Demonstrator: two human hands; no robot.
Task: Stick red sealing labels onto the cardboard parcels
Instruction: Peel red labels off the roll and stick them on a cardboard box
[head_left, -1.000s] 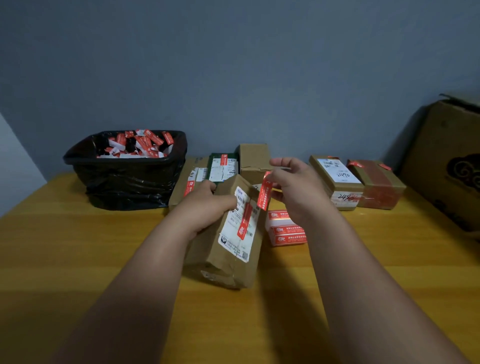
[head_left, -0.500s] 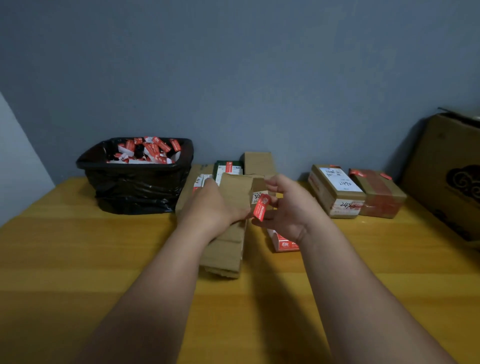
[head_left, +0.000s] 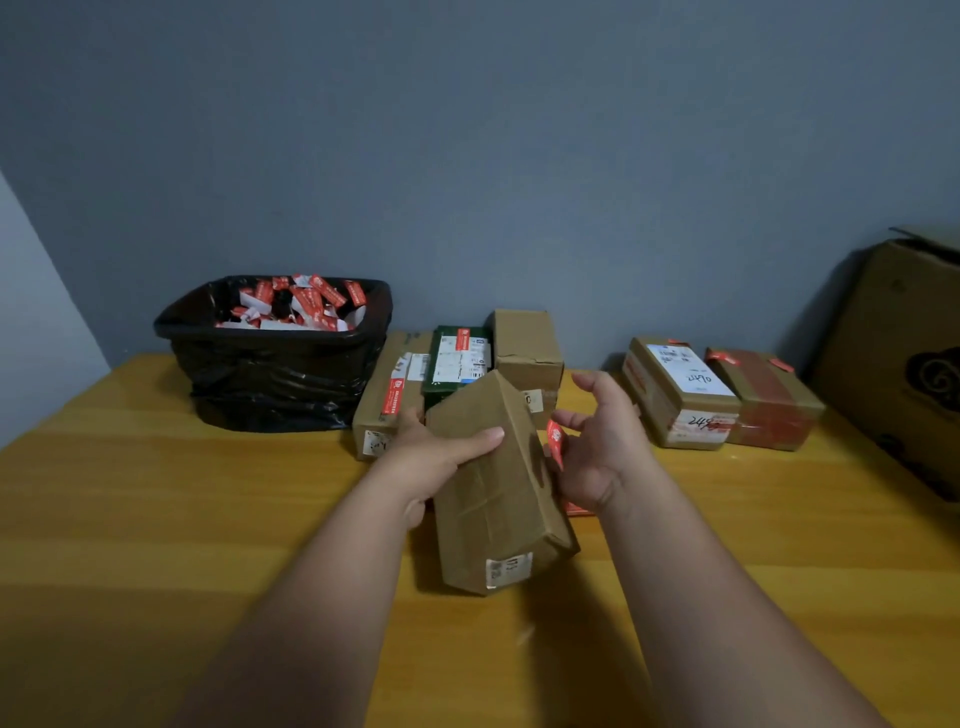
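My left hand (head_left: 441, 457) grips a long brown cardboard parcel (head_left: 493, 499) at its upper end, thumb across its top face. The parcel tilts, its near end with a small white sticker resting on the wooden table (head_left: 156, 519). Its plain taped side faces me. My right hand (head_left: 597, 447) is just right of the parcel and pinches a red sealing label (head_left: 555, 441) close to the parcel's right edge. Part of a red and white label stack (head_left: 574, 508) shows under my right wrist.
A black-lined bin (head_left: 275, 364) full of red and white label scraps stands at the back left. Several parcels (head_left: 524, 348) are grouped behind my hands, two labelled ones (head_left: 680, 395) sit at the right, and a large carton (head_left: 904, 364) is at the far right.
My left hand has turned the parcel over, so the white shipping label faces away and the plain taped side shows. My right hand with the red label has moved down beside the parcel's right edge.
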